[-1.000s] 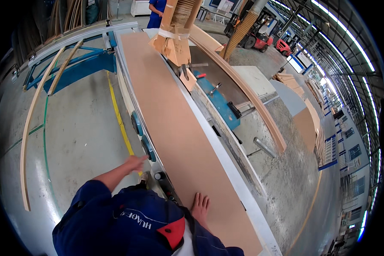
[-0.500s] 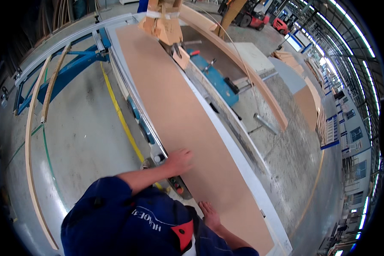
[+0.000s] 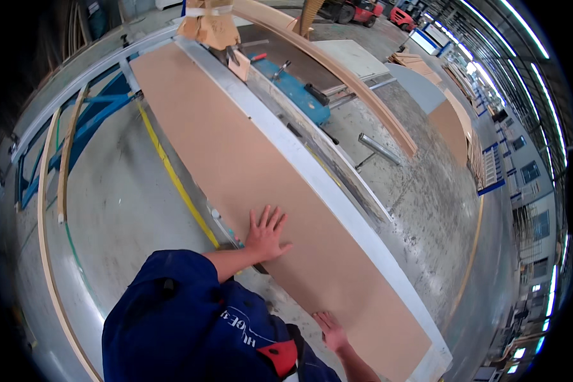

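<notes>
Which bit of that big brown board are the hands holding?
The left hand isn't gripping it, just resting spread out on top of the brown board. The right hand touches its near edge; whether it grips there can't be told.

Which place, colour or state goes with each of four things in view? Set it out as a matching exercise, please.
Column one:
1. left hand
2. right hand
3. board
4. frame

Column two:
A. blue, in the upper left of the picture
B. at the board's edge, lower of the two hands in the picture
C. palm down, fingers spread
D. long, flat and brown

Pairs: 1-C, 2-B, 3-D, 4-A
</notes>
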A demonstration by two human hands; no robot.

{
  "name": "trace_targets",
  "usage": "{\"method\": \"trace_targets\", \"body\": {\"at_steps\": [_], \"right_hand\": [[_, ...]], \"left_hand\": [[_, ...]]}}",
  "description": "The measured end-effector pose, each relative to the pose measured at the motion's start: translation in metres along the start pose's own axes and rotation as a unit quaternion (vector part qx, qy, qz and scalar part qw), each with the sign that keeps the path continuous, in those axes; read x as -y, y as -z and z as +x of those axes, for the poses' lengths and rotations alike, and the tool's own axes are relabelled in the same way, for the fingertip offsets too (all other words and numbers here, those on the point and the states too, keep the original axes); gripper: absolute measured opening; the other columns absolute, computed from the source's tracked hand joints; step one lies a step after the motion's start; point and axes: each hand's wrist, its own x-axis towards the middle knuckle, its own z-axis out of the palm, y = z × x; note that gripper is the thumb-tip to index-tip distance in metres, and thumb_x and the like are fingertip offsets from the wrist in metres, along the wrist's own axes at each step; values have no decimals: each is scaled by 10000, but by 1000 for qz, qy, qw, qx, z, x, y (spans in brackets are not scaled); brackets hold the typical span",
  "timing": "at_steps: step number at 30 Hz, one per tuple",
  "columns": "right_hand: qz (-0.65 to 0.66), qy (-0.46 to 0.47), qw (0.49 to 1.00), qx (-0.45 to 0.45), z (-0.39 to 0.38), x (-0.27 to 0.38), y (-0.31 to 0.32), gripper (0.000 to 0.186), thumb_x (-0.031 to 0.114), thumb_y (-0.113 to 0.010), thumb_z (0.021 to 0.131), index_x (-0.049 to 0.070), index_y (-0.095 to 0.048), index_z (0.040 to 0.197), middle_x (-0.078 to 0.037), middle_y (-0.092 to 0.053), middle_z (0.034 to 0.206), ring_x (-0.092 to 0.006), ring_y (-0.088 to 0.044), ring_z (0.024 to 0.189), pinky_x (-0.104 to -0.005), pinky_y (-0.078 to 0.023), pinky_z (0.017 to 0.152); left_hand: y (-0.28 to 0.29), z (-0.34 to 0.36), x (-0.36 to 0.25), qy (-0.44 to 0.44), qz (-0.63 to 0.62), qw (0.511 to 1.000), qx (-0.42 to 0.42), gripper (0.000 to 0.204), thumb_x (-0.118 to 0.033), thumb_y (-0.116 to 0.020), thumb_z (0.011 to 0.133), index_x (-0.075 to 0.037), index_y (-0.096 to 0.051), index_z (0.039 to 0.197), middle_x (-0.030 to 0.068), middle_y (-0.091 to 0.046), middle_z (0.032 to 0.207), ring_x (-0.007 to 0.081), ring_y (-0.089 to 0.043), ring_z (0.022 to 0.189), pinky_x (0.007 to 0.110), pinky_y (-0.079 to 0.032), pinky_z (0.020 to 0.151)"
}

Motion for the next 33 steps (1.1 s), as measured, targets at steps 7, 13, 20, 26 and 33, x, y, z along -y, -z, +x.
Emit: {"method": "trace_targets", "body": {"at_steps": [7, 13, 20, 26, 33], "right_hand": [[-45, 0, 998, -51, -81, -38, -13, 586, 54, -553, 889, 44, -569, 1475, -188, -630, 1424, -426, -605, 1318, -487, -504, 1134], [-75, -170, 981, -62, -146, -48, -22, 683, 61, -568, 890, 22, -443, 1560, -221, -556, 1507, -447, -529, 1397, -502, -457, 1165], [-141, -197, 967, -76, -120, -42, -34, 689, 44, -515, 910, -40, -375, 1580, -240, -456, 1590, -490, -308, 1528, -552, -245, 1280], [-92, -257, 955, -115, -206, -37, 18, 669, -50, -591, 833, -5, -513, 1496, -238, -583, 1474, -429, -558, 1364, -504, -453, 1141], [-81, -382, 867, -311, -309, -53, 213, 224, -5, -782, 813, 4, -784, 1037, -199, -779, 981, -365, -747, 965, -408, -570, 868]], "left_hand": [[-32, -31, -54, -32, -38, 999, 2, 933, -713, -563, 937, -151, -348, 1649, 104, -231, 1745, 325, -162, 1621, 695, -58, 1263], [-10, -73, -1, -231, -39, 969, 74, 863, -580, -728, 910, -242, -385, 1626, 110, -321, 1700, 299, -256, 1596, 623, -143, 1292], [17, -46, 76, -180, 143, 973, 13, 671, -190, -658, 920, -231, -472, 1564, 119, -420, 1611, 299, -360, 1538, 621, -321, 1216], [76, -64, 4, -318, 31, 947, -40, 355, -120, -616, 917, -116, -670, 1267, 99, -658, 1204, 319, -617, 1239, 488, -520, 1018], [218, 0, -119, -420, -50, 905, -39, 214, -326, -682, 960, -119, -676, 903, 97, -680, 791, 316, -712, 793, 435, -545, 681]]}}
